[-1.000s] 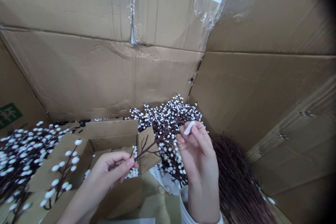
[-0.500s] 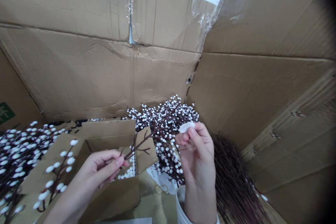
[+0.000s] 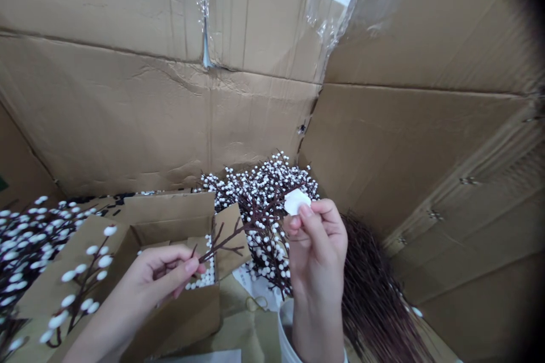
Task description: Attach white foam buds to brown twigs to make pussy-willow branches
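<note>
Left hand point(image 3: 142, 286): pinched on pussy willow sprig point(image 3: 221, 244), 7 o'clock.
Right hand point(image 3: 317, 255): fingertips narrow, gripping white tuft point(image 3: 296, 201), 5 o'clock.
Change: I see the tuft turned flatter, facing me more.

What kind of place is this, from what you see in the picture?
Likely a packing area: a large opened cardboard carton, a smaller cardboard box, and heaps of white-budded pussy willow branches.

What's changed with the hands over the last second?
The white scrap pinched in the right hand has turned from nearly edge-on to showing its flat face. The left hand still grips the pussy willow twig. The open carton and heaped branches look unchanged, apart from a slight camera shift.
</note>
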